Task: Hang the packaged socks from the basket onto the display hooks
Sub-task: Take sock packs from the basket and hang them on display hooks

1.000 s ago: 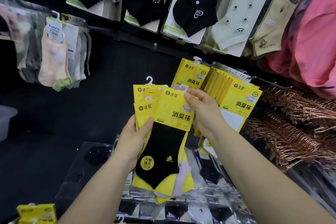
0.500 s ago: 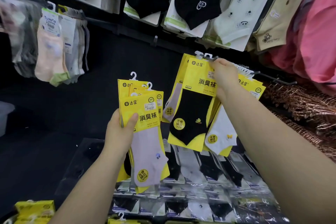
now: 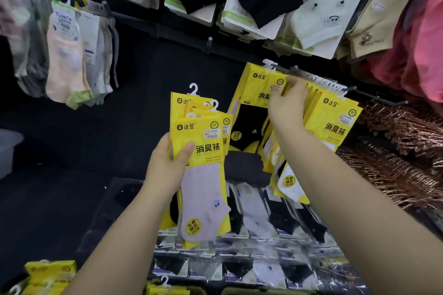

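Left hand (image 3: 167, 163) gripped the spare sock packs (image 3: 201, 141), thumb across the front, hangers up for easy drawing. At one o'clock from it, right hand (image 3: 287, 105) pinched the top of the black-sock pack (image 3: 251, 117) at the display hook (image 3: 383, 99), probably to seat its hanger

Dim shop corner. Back wall (image 3: 155, 67) near black from 9 to 12 o'clock. Light falls from above and in front: both forearms, the left hand (image 3: 167, 163) and the held sock packs (image 3: 201, 151) evenly lit, print sharp. Right hand (image 3: 287, 103) at 1 o'clock softer, fingertips smeared against the hung sock packs (image 3: 335, 122). Clear wrappers (image 3: 263, 258) at 6 o'clock throw white glare. Pale socks (image 3: 64, 60) at 10 o'clock blurred. Wide-angle bending at the edges. Pink garment (image 3: 422, 43) at 2 o'clock soft. Copper hangers (image 3: 395, 151) at 3 o'clock grainy.
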`<state>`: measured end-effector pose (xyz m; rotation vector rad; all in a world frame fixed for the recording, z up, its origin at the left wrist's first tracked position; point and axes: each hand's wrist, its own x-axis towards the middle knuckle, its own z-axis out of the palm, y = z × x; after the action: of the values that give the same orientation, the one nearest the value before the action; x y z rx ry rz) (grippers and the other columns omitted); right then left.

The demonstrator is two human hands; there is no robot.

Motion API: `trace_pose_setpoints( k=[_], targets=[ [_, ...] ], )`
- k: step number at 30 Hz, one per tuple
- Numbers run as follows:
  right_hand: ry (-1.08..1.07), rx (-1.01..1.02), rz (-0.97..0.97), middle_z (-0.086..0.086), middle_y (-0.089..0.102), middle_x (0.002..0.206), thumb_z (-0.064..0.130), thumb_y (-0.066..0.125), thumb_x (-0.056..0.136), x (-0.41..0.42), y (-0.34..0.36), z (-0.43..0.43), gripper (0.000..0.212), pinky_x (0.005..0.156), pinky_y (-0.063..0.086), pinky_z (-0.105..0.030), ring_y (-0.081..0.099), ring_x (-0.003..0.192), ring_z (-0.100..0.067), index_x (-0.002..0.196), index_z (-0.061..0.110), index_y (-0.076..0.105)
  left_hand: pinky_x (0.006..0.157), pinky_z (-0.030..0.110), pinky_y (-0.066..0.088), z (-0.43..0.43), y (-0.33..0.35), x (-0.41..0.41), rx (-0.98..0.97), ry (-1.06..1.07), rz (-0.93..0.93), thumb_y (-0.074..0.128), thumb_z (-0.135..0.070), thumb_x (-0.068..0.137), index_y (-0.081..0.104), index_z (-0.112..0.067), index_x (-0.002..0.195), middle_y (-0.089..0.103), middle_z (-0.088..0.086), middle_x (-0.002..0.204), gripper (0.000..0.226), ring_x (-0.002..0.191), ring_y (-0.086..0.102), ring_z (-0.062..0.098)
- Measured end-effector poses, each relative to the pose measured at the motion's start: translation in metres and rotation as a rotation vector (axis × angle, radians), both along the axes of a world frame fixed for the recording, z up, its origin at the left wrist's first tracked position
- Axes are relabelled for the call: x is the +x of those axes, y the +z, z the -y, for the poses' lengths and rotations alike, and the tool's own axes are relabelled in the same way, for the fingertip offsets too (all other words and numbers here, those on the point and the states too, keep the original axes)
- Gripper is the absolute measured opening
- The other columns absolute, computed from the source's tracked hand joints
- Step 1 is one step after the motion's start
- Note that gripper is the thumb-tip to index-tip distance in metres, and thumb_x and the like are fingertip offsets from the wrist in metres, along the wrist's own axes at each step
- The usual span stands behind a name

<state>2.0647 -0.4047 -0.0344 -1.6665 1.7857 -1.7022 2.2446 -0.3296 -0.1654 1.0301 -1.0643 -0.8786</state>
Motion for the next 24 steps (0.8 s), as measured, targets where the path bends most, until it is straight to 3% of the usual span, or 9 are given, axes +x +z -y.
trace_pose_setpoints(
  k=[3,5,9,12,14,16,19,22,24],
  targets=[
    [0.275,0.240,-0.089,0.001,0.048,0.124,0.046,0.062,0.084,0.017,-0.026,-0.036,0.040,0.080,0.044,-0.025,0.052,0.099,-0.009,0.114,0.026,0.045,0.081,0.033,0.053,-0.003,0.001,-0.007,0.007,-0.073,-0.090,0.060,-0.026,0.092,0.060,-0.033,0.100,0.072,-0.009,0.101,0.011,0.093,0.069,0.011],
    [0.346,0.280,-0.122,0.002,0.049,0.116,0.055,0.069,0.074,0.025,-0.036,-0.050,0.050,0.069,0.041,-0.020,0.054,0.097,-0.011,0.107,0.026,0.044,0.080,0.031,0.054,-0.006,0.002,-0.011,0.000,-0.111,-0.144,0.061,-0.027,0.091,0.060,-0.033,0.103,0.073,-0.010,0.100,0.014,0.092,0.069,0.010],
    [0.312,0.220,-0.176,0.004,0.047,0.108,0.050,0.078,0.067,0.027,-0.041,-0.059,0.051,0.067,0.041,-0.016,0.051,0.089,-0.008,0.099,0.026,0.048,0.081,0.036,0.053,-0.011,0.004,-0.016,-0.006,-0.172,-0.231,0.064,-0.034,0.084,0.061,-0.030,0.109,0.072,-0.007,0.104,0.026,0.095,0.070,0.014],
    [0.328,0.198,-0.175,0.007,0.057,0.091,0.041,0.080,0.069,0.025,-0.040,-0.060,0.034,0.055,0.041,-0.009,0.053,0.074,-0.001,0.082,0.017,0.060,0.074,0.033,0.056,-0.014,0.006,-0.020,0.011,-0.208,-0.290,0.067,-0.037,0.076,0.060,-0.028,0.109,0.073,-0.006,0.102,0.036,0.092,0.071,0.016],
    [0.406,0.216,-0.072,0.002,0.067,0.081,0.029,0.080,0.073,0.024,-0.038,-0.063,0.023,0.052,0.047,-0.011,0.060,0.065,-0.002,0.073,0.014,0.063,0.067,0.029,0.057,-0.015,0.006,-0.022,0.019,-0.224,-0.338,0.071,-0.032,0.074,0.059,-0.026,0.109,0.073,-0.004,0.102,0.037,0.089,0.072,0.017],
    [0.503,0.287,0.096,-0.003,0.071,0.081,0.018,0.077,0.078,0.024,-0.038,-0.067,0.013,0.054,0.052,-0.017,0.066,0.066,-0.006,0.079,0.011,0.066,0.063,0.028,0.057,-0.016,0.007,-0.021,0.018,-0.240,-0.387,0.075,-0.030,0.068,0.057,-0.023,0.111,0.074,-0.002,0.102,0.048,0.088,0.072,0.019],
    [0.571,0.298,0.232,-0.006,0.071,0.089,0.010,0.069,0.084,0.022,-0.035,-0.069,0.010,0.065,0.057,-0.028,0.068,0.077,-0.016,0.090,0.011,0.062,0.074,0.036,0.057,-0.015,0.008,-0.018,0.007,-0.247,-0.406,0.078,-0.032,0.058,0.057,-0.020,0.115,0.073,0.001,0.105,0.061,0.094,0.071,0.022],
    [0.630,0.285,0.327,-0.006,0.072,0.090,0.002,0.062,0.087,0.017,-0.028,-0.069,0.014,0.068,0.058,-0.032,0.069,0.078,-0.019,0.095,0.013,0.057,0.081,0.040,0.054,-0.013,0.009,-0.015,-0.009,-0.232,-0.405,0.077,-0.034,0.057,0.060,-0.020,0.110,0.073,0.001,0.103,0.057,0.095,0.070,0.023],
    [0.636,0.284,0.277,-0.004,0.072,0.088,0.000,0.059,0.089,0.014,-0.026,-0.070,0.020,0.065,0.058,-0.030,0.069,0.076,-0.016,0.097,0.018,0.058,0.079,0.038,0.054,-0.011,0.009,-0.014,-0.013,-0.212,-0.381,0.076,-0.032,0.061,0.060,-0.022,0.106,0.074,-0.001,0.101,0.049,0.093,0.070,0.021]
  ],
)
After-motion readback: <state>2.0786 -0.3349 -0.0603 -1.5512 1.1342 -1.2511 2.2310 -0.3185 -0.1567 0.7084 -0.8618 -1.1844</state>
